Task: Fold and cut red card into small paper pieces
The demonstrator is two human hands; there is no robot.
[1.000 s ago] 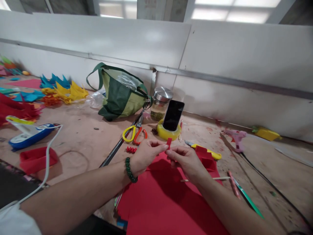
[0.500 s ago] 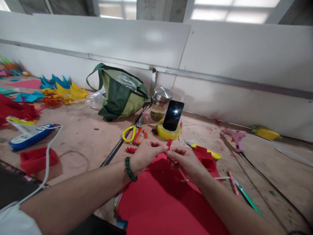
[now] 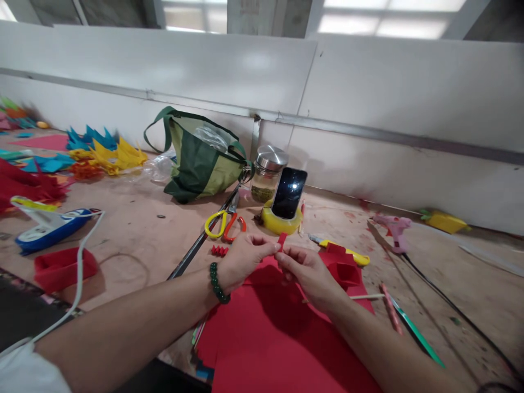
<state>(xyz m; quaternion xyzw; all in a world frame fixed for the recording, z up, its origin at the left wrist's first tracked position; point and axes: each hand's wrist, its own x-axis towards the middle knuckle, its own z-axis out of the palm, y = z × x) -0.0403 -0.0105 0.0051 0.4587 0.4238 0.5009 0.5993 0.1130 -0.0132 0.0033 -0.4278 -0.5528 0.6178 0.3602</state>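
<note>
My left hand [image 3: 244, 261], with a green bead bracelet [image 3: 218, 284] on the wrist, and my right hand [image 3: 309, 272] meet over a red foam sheet [image 3: 278, 338]. Both pinch a small red foam strip [image 3: 282, 240] that sticks up between their fingertips. Folded red foam pieces [image 3: 343, 265] lie just right of my right hand. A few tiny red folded bits [image 3: 219, 250] rest on the table left of my left hand.
Scissors with yellow and orange handles [image 3: 224, 224], a long metal ruler [image 3: 196, 245], a phone [image 3: 289, 193] in a yellow tape roll, a jar [image 3: 268, 173], a green bag [image 3: 196, 155], a yellow cutter [image 3: 346, 252], a pink glue gun [image 3: 393, 229] and a blue device [image 3: 48, 229] lie around.
My right hand has shifted slightly left and down, closing on the strip; the left hand has barely moved.
</note>
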